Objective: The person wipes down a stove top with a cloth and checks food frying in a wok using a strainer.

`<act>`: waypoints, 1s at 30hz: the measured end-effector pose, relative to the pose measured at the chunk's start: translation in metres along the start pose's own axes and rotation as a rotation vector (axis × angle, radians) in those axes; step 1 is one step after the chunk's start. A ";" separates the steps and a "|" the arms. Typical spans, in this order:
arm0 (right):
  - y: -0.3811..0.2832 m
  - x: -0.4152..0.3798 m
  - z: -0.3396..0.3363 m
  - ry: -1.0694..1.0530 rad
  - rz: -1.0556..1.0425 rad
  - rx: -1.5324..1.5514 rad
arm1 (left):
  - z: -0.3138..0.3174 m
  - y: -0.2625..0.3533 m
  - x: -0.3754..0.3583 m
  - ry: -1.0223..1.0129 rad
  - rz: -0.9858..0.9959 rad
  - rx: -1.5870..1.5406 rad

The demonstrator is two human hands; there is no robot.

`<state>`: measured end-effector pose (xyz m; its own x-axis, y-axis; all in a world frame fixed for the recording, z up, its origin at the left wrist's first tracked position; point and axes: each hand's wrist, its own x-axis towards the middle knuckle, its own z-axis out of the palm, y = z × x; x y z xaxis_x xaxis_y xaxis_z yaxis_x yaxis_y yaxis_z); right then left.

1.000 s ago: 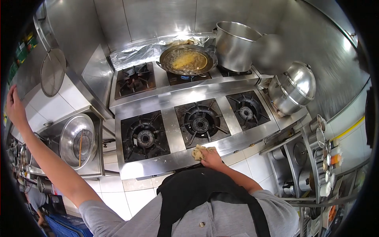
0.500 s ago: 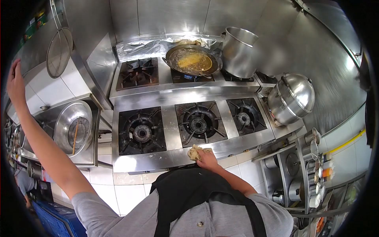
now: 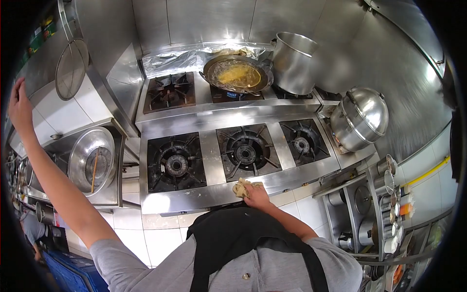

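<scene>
My right hand (image 3: pixel 256 195) is closed on a crumpled beige cloth (image 3: pixel 241 188) at the front edge of the steel stove (image 3: pixel 214 193). Off to the far left, my left hand (image 3: pixel 20 107) is raised with fingers stretched upward, and I see nothing in it. A long-handled mesh strainer (image 3: pixel 71 70) hangs to the right of that hand, apart from it. On the back row of burners sits a wok (image 3: pixel 210 78) of bubbling oil with yellow food (image 3: pixel 235 74) in it; a blue flame shows below.
A tall steel pot (image 3: pixel 294 65) stands beside the wok, and a domed, lidded steamer pot (image 3: pixel 362 119) at the stove's right end. On the left counter lies a steel bowl (image 3: pixel 75 163) with a wooden stick (image 3: pixel 95 170). Shelves (image 3: pixel 350 204) hold pots at right. Another person (image 3: pixel 35 228) is at lower left.
The view has shifted very slightly. My left hand appears a little lower; my right hand keeps its hold on the cloth at the same spot.
</scene>
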<state>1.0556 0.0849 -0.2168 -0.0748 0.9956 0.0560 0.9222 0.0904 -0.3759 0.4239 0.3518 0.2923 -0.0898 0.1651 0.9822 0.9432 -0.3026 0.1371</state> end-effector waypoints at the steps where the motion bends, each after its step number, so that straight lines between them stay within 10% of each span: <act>1: -0.001 0.000 -0.001 -0.003 0.000 0.000 | 0.000 0.000 0.001 -0.003 -0.027 -0.018; 30: -0.002 -0.002 -0.001 -0.056 0.074 0.006 | -0.009 0.019 -0.001 -0.035 0.023 0.085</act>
<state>1.0541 0.0830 -0.2147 -0.0278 0.9993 -0.0242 0.9238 0.0164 -0.3825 0.4393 0.3372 0.2953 -0.0575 0.1919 0.9797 0.9688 -0.2264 0.1012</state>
